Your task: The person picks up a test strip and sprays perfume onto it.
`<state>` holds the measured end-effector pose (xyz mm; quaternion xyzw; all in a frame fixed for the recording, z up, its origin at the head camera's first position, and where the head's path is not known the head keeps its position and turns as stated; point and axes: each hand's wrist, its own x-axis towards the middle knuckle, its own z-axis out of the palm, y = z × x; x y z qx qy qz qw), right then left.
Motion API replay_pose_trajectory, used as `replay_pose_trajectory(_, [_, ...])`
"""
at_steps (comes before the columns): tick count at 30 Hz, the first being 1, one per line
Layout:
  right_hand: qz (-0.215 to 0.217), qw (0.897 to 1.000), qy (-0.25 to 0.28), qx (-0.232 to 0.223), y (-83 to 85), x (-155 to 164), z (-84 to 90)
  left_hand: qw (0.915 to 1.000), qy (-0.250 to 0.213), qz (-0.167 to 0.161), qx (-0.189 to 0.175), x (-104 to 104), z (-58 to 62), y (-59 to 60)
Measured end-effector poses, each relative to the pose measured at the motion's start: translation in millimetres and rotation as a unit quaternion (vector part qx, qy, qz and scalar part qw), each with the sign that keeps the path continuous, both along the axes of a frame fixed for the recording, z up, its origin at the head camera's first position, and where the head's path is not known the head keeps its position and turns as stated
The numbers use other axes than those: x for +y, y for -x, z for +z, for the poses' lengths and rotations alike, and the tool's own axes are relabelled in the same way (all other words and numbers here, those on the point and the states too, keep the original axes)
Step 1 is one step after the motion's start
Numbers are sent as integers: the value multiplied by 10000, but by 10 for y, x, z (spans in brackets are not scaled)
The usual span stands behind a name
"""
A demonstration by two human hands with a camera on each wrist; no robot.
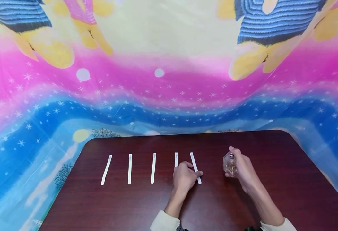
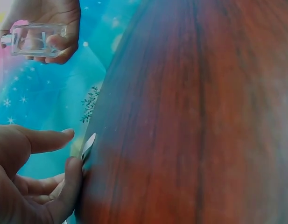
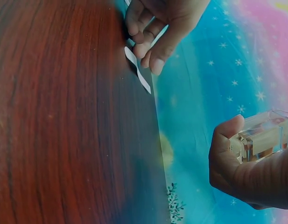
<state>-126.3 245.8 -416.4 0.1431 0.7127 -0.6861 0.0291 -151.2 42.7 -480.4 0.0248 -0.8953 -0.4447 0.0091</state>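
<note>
My right hand (image 1: pixel 246 170) grips a clear glass perfume bottle (image 1: pixel 230 166) with pale liquid above the right part of the table, one digit up at its spray top. The bottle (image 2: pixel 38 41) lies on its side in the left wrist view because of the camera's tilt. My left hand (image 1: pixel 184 176) is low over the two rightmost white paper test strips, its thumb across the rightmost strip (image 1: pixel 194 161). Thumb and index finger stand apart in the left wrist view. That hand hides the lower part of the neighbouring strip (image 1: pixel 176 158). The rightmost strip (image 3: pixel 138 70) looks slightly bent.
Three more white strips lie spaced out to the left: one slanted strip (image 1: pixel 106 170), a straight strip (image 1: pixel 129 170) and another strip (image 1: pixel 153 168). Each has small dark marks at its far end. A dark reddish wooden table (image 1: pixel 122 208) meets a colourful printed cloth (image 1: pixel 163 93) behind it.
</note>
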Motion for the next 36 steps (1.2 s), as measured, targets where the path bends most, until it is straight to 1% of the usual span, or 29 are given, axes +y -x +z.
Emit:
replay_pose_trajectory(4, [4, 10000, 34, 4, -6, -8, -2, 9987, 465, 29, 185, 37, -6, 14])
replay_pose_trajectory(7, [27, 10000, 33, 30, -8, -4, 1, 9969, 771, 114, 147, 41, -5, 25])
replay_pose_trajectory(9, [52, 10000, 20, 38, -11, -2, 12, 9958, 896, 130, 131, 20, 3, 23])
replay_pose_trajectory(12, [82, 9999, 28, 89, -15, 2, 32, 9965, 832, 50, 118, -27, 30, 14])
replay_pose_trajectory(14, [83, 9999, 28, 102, -19, 1, 41, 9967, 792, -16, 180, -48, 31, 7])
replay_pose_trajectory(17, [76, 9999, 26, 92, -25, 0, 40, 9958, 880, -7, 261, -29, -130, 56])
replay_pose_trajectory(19, [79, 9999, -7, 61, -32, -3, 37, 9952, 938, -10, 293, -26, -139, 53])
replay_pose_trajectory(21, [70, 10000, -29, 49, -39, -4, 37, 9954, 930, -4, 234, -22, -128, 50])
replay_pose_trajectory(24, [64, 10000, -48, 36, -33, -16, 35, 9966, 822, -26, 63, -48, 34, -5])
replay_pose_trajectory(28, [57, 10000, -28, 21, -26, -24, 27, 9965, 835, 32, -60, -54, 30, -3])
replay_pose_trajectory(31, [54, 10000, -14, 14, -22, -24, 20, 9963, 852, 68, 63, -53, 0, 8])
replay_pose_trajectory(32, [53, 10000, -11, 16, -21, -23, 18, 9964, 836, 75, 104, -46, -51, 28])
replay_pose_trajectory(34, [45, 10000, -14, 13, -18, -20, 15, 9967, 777, 80, 199, -35, -110, 52])
replay_pose_trajectory(35, [37, 10000, -15, 14, -16, -19, 14, 9969, 750, 84, 237, -24, -171, 77])
replay_pose_trajectory(36, [30, 10000, -12, 12, -14, -18, 12, 9972, 704, 73, 261, -18, -208, 90])
